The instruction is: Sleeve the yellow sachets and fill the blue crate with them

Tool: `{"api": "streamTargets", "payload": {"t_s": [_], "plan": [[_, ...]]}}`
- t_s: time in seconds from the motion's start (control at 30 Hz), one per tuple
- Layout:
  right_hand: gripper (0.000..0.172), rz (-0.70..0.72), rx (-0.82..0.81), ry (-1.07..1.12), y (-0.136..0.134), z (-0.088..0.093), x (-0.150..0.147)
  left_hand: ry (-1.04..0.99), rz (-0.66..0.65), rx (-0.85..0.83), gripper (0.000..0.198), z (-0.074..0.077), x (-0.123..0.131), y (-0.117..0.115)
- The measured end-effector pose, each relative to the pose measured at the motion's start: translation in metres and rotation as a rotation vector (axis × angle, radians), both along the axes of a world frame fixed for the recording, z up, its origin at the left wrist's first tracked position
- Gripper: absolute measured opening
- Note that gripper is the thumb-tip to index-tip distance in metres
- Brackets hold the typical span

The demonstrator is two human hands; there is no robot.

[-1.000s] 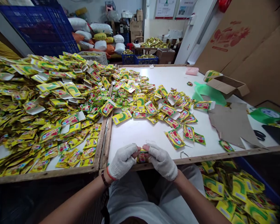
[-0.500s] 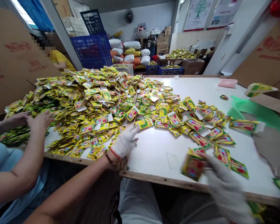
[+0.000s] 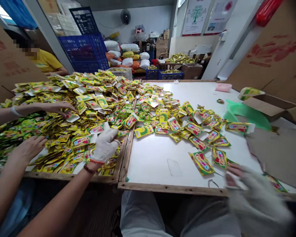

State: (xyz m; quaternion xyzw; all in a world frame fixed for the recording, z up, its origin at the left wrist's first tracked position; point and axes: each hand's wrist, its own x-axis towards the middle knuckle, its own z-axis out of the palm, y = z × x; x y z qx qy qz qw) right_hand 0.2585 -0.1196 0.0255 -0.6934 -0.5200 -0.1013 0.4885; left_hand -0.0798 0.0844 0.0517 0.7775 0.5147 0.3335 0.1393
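My left hand [image 3: 105,144], in a white knitted glove, reaches over the front right of the large heap of yellow-green packets [image 3: 66,131]. Its fingers are curled in beside a carton's white flap [image 3: 106,126]; whatever lies under them is hidden. My right hand [image 3: 251,187], gloved and smeared by motion, is over the table's front edge at the right, with its fingertips close to a flat packet [image 3: 219,158]. Whether it holds anything is unclear. Left of it, another flat packet [image 3: 201,163] lies on the white tabletop [image 3: 153,161].
A co-worker's hands [image 3: 27,148] work in the heap at left. More packets and small cartons [image 3: 167,118] spread across the table's middle. At right are a green basin [image 3: 246,115], an open cardboard box [image 3: 273,104] and a cardboard sheet [image 3: 276,154]. A wooden edge [image 3: 172,189] runs along the front.
My view has swung right. My left hand has moved left onto the heap. The packet my right hand held appears to lie on the table, with that hand farther right. The co-worker's hands have separated.
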Motion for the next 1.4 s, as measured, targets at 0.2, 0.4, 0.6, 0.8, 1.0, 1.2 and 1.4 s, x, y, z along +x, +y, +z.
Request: {"api": "streamTargets", "payload": {"t_s": [0.2, 0.4, 0.6, 0.8, 1.0, 1.2, 1.4], "plan": [[0.049, 0.538, -0.332, 0.737, 0.044, -0.033, -0.091, -0.976, -0.174, -0.714, 0.048, -0.028, 0.090, -0.068], [0.047, 0.612, -0.180, 0.976, 0.044, -0.049, -0.117, -1.462, -0.040, -0.922, 0.036, -0.058, 0.127, -0.087], [0.030, 0.398, -0.253, 1.031, 0.041, -0.050, -0.108, -1.191, -0.014, -0.842, 0.032, -0.068, 0.135, -0.094], [0.029, 0.496, -0.327, 0.872, 0.051, -0.032, -0.074, -0.646, -0.339, -0.469, 0.033, -0.065, 0.128, -0.083], [0.041, 0.536, -0.339, 0.751, 0.055, -0.042, -0.070, -0.592, -0.404, -0.585, 0.016, -0.073, 0.144, -0.073], [0.039, 0.476, -0.242, 0.921, 0.059, -0.063, -0.077, -0.703, -0.276, -0.645, 0.020, -0.079, 0.140, -0.082], [0.028, 0.413, -0.248, 0.844, 0.057, -0.073, -0.070, -0.758, -0.324, -0.652, 0.026, -0.082, 0.123, -0.088]]}}
